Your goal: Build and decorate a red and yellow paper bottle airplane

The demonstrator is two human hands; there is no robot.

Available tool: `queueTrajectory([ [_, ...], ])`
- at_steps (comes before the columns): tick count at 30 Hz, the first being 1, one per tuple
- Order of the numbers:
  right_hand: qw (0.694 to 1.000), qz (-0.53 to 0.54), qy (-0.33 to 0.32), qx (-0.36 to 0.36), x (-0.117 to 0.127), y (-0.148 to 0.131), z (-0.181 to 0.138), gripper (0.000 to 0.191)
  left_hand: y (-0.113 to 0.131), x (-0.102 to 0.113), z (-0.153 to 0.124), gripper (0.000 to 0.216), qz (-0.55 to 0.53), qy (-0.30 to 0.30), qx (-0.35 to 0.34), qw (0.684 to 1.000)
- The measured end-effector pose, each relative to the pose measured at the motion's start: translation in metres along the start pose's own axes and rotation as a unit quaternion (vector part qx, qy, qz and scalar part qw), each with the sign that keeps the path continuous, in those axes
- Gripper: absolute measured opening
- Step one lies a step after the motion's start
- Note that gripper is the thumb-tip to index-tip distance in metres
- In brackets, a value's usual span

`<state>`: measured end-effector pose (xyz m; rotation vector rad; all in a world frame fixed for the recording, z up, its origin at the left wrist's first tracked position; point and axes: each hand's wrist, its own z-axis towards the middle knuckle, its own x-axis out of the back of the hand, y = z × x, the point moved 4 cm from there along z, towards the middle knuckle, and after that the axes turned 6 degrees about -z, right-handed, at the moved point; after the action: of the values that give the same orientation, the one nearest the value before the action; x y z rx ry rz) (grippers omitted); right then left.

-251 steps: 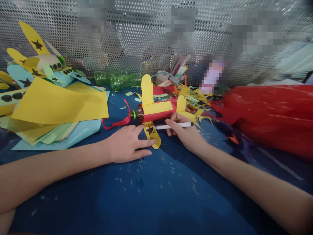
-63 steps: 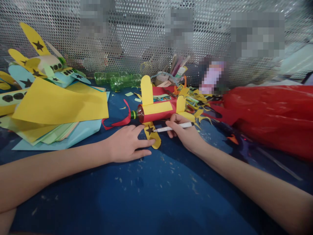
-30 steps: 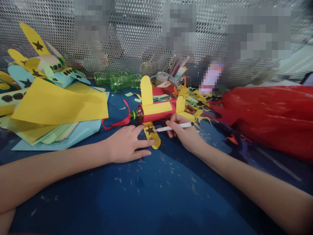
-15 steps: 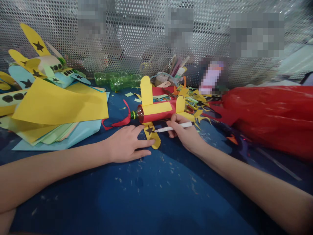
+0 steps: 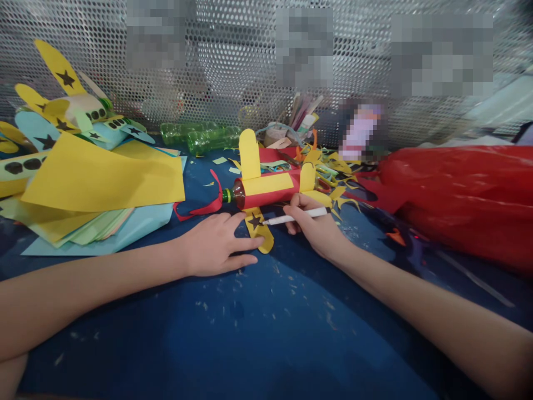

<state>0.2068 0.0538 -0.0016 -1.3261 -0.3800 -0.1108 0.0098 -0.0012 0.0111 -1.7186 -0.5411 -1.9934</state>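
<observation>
A toy plane made from a plastic bottle wrapped in red and yellow paper lies on the blue table. Its near yellow wing bears a black star. My left hand rests with fingers spread, one finger on that wing and others by the bottle. Between the thumb and fingers of my right hand is a white marker, its tip at the star's right side. A curled red paper propeller sits at the bottle's neck.
Yellow paper sheets are stacked at left, with finished bottle planes behind. Green bottles lie at the back before a perforated metal panel. Paper scraps and a red plastic bag are at right, near a purple glue gun.
Almost nothing differs. The marker's tip stays at the star, and both hands keep their places.
</observation>
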Motion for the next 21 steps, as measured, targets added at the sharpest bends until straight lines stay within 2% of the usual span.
queueTrajectory([
  [21, 1.000, -0.004, -0.001, -0.008, -0.0005, -0.0006, -0.0002, 0.027, -0.0006, -0.0004, 0.0001, 0.056, 0.002, 0.004, -0.002, 1.000],
])
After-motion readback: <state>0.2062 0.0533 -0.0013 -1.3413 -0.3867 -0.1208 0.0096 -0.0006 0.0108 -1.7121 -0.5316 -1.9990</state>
